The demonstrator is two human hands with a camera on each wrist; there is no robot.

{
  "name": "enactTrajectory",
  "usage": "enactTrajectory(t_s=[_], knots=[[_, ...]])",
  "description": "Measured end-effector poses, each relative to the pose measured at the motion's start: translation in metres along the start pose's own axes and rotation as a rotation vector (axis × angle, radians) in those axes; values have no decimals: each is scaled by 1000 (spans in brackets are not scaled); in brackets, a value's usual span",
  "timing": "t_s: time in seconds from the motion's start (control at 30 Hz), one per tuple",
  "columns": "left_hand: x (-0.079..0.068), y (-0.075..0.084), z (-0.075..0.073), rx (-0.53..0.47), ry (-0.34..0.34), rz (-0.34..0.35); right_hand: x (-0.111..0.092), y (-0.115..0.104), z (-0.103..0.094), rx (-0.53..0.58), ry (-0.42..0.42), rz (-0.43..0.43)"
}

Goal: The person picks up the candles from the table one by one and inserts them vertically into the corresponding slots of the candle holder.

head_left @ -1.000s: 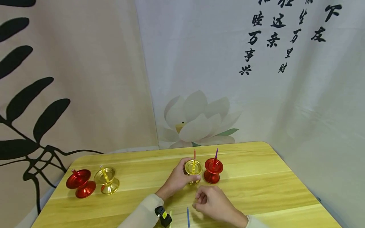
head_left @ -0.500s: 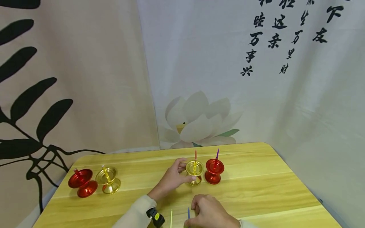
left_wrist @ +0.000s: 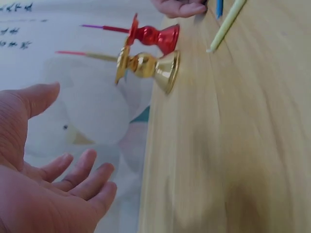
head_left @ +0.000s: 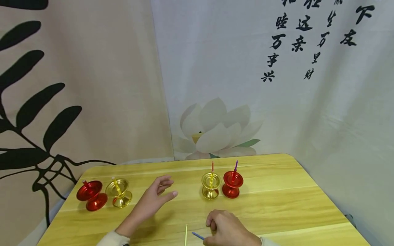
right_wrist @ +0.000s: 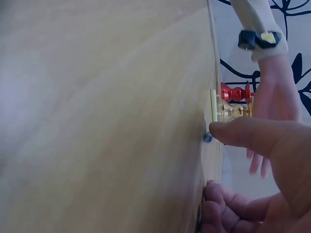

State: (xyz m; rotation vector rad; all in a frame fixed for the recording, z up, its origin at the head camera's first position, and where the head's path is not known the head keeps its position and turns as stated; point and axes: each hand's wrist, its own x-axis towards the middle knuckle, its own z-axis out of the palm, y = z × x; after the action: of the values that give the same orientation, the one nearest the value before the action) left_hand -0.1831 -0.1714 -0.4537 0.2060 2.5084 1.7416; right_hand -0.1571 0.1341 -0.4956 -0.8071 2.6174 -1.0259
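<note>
In the head view my left hand is raised over the table's left-middle part, fingers apart and holding nothing. To its right stand a gold candle holder with a thin red candle and a red candle holder with a purple candle. My right hand is low at the table's front, its thumb touching a blue candle. In the right wrist view a gap shows between thumb and loosely bent fingers. A pale yellow candle lies just left of the blue one.
A second red holder and a second gold holder stand at the table's left, each with a short stub in its dish. The wooden table ends at a printed curtain behind.
My left hand has let go of the gold holder and moved left. My right hand has come down to the blue candle, which has swung from pointing away to pointing left.
</note>
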Motion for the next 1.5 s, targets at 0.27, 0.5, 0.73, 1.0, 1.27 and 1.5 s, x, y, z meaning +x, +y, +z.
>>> enactTrajectory(t_s=[0.27, 0.5, 0.73, 1.0, 1.27, 1.5], knots=[[-39, -5, -36, 139, 120, -57, 3, 3, -2, 21, -31, -119], [-64, -9, -59, 233, 314, -107, 8, 2, -2, 87, -87, -212], [-67, -22, -77, 257, 549, -109, 9, 0, -4, 77, -92, -227], [-54, -44, -96, 293, 545, -139, 10, 1, -3, 48, -85, -281], [-36, -57, -109, 316, 396, -189, 10, 2, -2, 51, -78, -284], [-28, -59, -112, 368, 347, -224, 9, 2, -2, 68, -78, -280]])
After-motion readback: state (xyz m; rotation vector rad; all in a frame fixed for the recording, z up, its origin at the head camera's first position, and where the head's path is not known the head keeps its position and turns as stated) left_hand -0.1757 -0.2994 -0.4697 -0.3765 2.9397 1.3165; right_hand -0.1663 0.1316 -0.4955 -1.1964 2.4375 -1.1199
